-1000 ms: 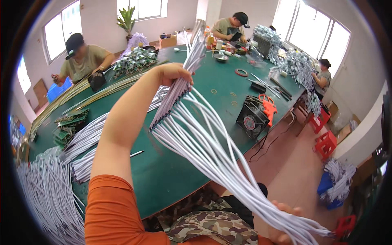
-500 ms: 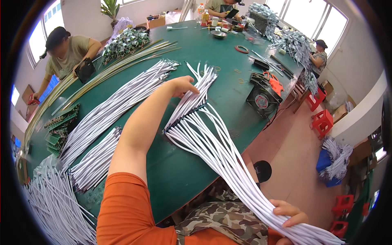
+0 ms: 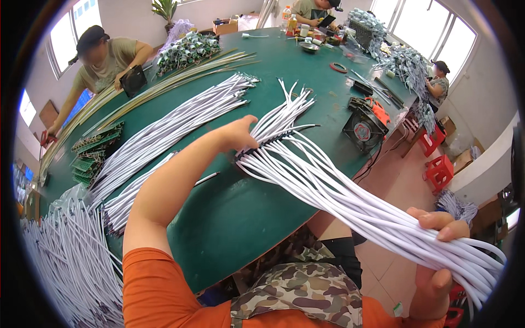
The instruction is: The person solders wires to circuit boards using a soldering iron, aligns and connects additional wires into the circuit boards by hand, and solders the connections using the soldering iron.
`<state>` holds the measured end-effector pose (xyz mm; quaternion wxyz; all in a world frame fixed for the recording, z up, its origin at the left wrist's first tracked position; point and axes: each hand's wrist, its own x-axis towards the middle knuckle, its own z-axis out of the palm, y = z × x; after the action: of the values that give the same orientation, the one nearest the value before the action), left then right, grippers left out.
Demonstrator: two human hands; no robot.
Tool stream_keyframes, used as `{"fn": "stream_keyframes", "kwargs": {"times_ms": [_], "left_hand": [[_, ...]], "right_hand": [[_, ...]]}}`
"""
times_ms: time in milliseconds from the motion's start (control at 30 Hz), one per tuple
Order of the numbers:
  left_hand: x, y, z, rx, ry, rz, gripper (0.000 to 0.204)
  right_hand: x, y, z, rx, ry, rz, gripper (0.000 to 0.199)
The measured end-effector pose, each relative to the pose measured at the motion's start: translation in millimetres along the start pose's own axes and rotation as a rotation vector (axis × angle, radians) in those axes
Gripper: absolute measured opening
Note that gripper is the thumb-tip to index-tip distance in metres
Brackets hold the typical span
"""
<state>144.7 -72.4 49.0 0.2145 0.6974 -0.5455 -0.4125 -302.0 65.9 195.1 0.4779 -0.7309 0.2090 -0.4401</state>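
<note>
While the left hand [image 3: 238,135] presses its fingers closed over the far part of a bundle of white cables [image 3: 328,186] on the green table [image 3: 240,213], the right hand [image 3: 437,257] grips the bundle's near end off the table's right edge, fingers curled round it. The bundle spans table to hand. Further rows of white cables [image 3: 169,131] lie left; a black fan [image 3: 361,128] stands right.
</note>
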Motion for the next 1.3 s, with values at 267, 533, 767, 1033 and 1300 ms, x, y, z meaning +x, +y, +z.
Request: {"fn": "stream_keyframes", "kwargs": {"times_ms": [267, 533, 767, 1033, 1300], "left_hand": [[-22, -30, 19, 0.027, 0.195, 0.083, 0.077], [-46, -47, 26, -0.030, 0.235, 0.084, 0.071], [-58, -56, 23, -0.254, 0.173, 0.041, 0.064], [-72, -49, 33, 0.056, 0.312, 0.089, 0.059], [-102, -20, 89, 0.626, 0.494, 0.413, 0.059]], "right_hand": [[-98, 62, -35, 0.151, 0.158, 0.111, 0.070], [-193, 123, -40, 0.532, 0.451, 0.525, 0.070], [-179, 79, -101, -0.012, -0.581, 1.332, 0.053], [5, 193, -81, -0.302, -0.151, 0.624, 0.041], [-15, 322, -55, 0.630, -0.601, 1.111, 0.067]]}}
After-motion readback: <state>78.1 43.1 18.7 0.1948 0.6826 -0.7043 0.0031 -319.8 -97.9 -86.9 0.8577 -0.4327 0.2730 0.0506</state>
